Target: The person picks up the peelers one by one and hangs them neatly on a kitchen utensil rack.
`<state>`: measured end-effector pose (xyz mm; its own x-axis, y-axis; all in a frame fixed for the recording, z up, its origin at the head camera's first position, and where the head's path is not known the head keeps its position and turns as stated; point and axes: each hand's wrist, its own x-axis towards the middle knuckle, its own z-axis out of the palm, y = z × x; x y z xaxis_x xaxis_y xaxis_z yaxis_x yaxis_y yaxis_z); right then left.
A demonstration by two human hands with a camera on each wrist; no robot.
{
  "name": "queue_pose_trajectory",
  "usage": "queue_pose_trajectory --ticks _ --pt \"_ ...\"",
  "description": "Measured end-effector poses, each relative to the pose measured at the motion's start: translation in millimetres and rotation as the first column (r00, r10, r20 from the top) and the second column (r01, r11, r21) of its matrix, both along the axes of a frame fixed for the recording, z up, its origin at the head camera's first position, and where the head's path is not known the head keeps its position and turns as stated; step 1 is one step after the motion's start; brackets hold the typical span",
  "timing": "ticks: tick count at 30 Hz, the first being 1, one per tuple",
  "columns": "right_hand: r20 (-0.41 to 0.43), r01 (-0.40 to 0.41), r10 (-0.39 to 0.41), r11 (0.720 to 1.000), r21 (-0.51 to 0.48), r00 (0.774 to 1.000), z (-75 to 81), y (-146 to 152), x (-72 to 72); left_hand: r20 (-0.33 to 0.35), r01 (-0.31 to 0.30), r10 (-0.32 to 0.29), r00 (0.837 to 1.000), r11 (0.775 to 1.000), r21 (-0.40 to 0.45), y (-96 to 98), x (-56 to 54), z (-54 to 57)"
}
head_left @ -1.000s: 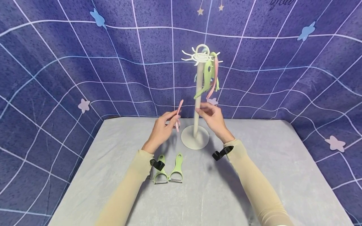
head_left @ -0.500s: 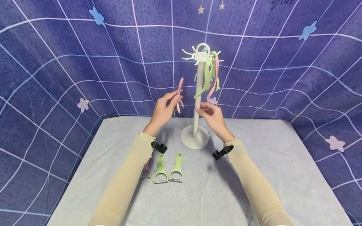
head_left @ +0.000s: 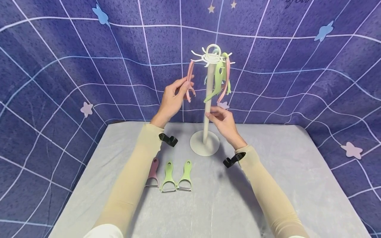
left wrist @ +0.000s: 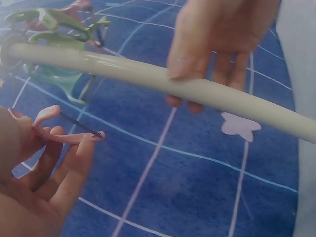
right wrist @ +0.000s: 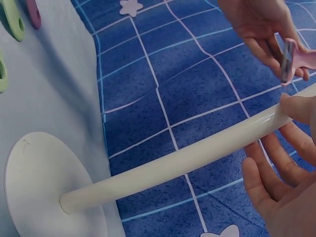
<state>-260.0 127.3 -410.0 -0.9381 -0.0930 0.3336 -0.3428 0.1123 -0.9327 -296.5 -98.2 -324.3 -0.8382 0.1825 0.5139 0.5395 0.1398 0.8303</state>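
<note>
A pink peeler [head_left: 190, 74] is pinched upright in my left hand [head_left: 173, 97], its handle end up by a left hook of the white stand [head_left: 210, 79]. Whether it touches that hook I cannot tell. In the left wrist view the pink peeler [left wrist: 66, 131] shows its Y-shaped head and blade. My right hand [head_left: 224, 124] grips the stand's pole at mid-height, thumb in front and fingers behind. On the stand's right hooks hang a green peeler [head_left: 219, 77], a pink peeler [head_left: 227, 76] and others partly hidden behind them.
Two green peelers [head_left: 168, 172] and a darker pink peeler [head_left: 153, 172], partly behind my left sleeve, lie on the grey cloth-covered table [head_left: 238, 198]. The stand's round base [head_left: 197, 143] rests near the back. Behind hangs a blue grid-patterned curtain [head_left: 119, 76].
My left hand has risen with the pink peeler, from low beside the pole to the level of the hooks. My right hand has stayed on the pole.
</note>
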Motion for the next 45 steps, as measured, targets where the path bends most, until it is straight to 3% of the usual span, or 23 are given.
queue_pose_trajectory --ticks 12,25,37,45 --pt "-0.013 -0.004 0.004 1.0 -0.009 1.0 0.2 -2.3 -0.7 0.039 0.042 -0.045 0.998 0.997 0.059 9.9 -15.4 27.8" --pt "-0.009 -0.003 0.003 1.0 -0.008 1.0 -1.0 -2.0 -0.8 0.018 0.047 -0.047 0.999 0.999 0.016 16.4 -24.5 45.2" --pt "-0.023 0.006 -0.006 1.0 -0.001 1.0 -1.9 -0.4 -1.7 0.038 0.107 -0.108 0.993 0.994 0.016 18.3 -25.3 48.9" --pt "-0.03 0.005 -0.005 1.0 -0.005 1.0 -2.5 0.4 -2.7 0.052 0.111 -0.111 0.992 0.994 0.009 21.7 -25.6 45.4"
